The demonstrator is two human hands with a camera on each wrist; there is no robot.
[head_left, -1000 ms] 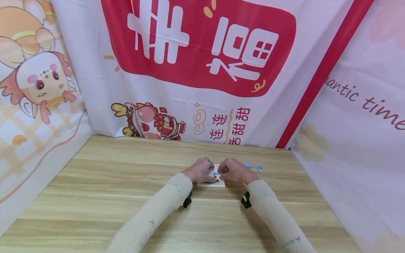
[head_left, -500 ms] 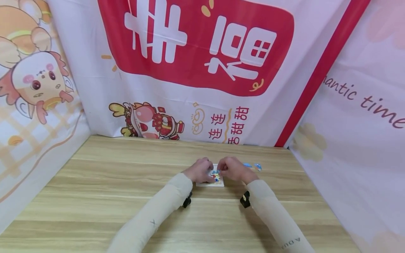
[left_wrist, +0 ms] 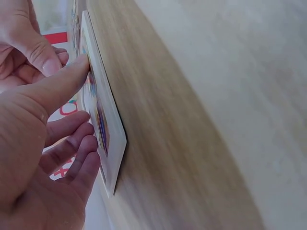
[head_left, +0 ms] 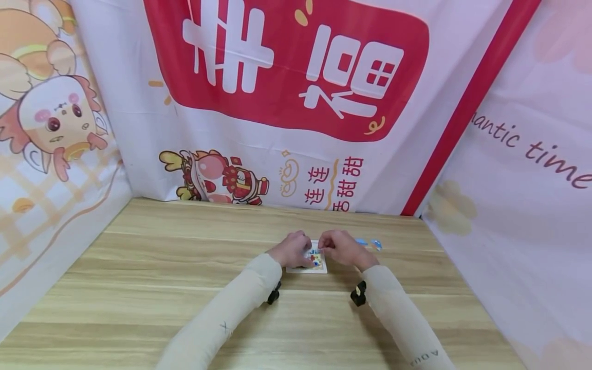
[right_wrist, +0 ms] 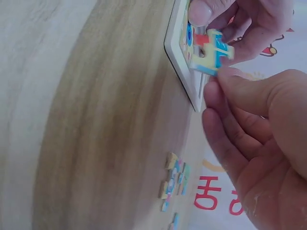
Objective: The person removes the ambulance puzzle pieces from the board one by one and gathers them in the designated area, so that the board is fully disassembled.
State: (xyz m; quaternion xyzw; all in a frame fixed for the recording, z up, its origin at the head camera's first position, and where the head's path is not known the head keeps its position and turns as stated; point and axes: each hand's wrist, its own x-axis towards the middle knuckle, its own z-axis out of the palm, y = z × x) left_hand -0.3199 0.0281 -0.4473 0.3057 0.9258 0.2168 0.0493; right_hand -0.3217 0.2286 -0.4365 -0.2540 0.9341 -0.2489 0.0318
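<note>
Resting flat on the wooden tabletop (head_left: 185, 288), a small white puzzle tray (head_left: 319, 269) serves as the landmark for everything else. The tray is a shallow square frame with a raised white rim; inside it lie colourful puzzle pieces, blue, red and yellow, though the head view is too small to tell how many are seated. The left wrist view shows the tray edge-on, its printed face turned towards the person's fingers.

The left hand (head_left: 292, 250) sits on the tray's left side. Its thumb (left_wrist: 57, 86) is stretched out straight and presses against the tray's face near the rim, while the other fingers (left_wrist: 72, 153) are loosely curled beside the tray's near corner and grasp nothing.

The right hand (head_left: 341, 247) is over the tray's right side. Its thumb and forefinger (right_wrist: 249, 91) pinch one loose puzzle piece (right_wrist: 213, 53), light yellow with blue and red print, held just above the tray's open face and tilted against it; whether the piece touches the tray cannot be told. The remaining fingers of that hand are curled beneath.

To the right of the tray, near it but apart, a few spare puzzle pieces (head_left: 370, 243) lie flat on the tabletop; the right wrist view shows them as a small cluster (right_wrist: 175, 179) with blue and yellow edges.

Behind the tray, a red and white printed backdrop (head_left: 296, 77) stands along the far edge of the tabletop.
</note>
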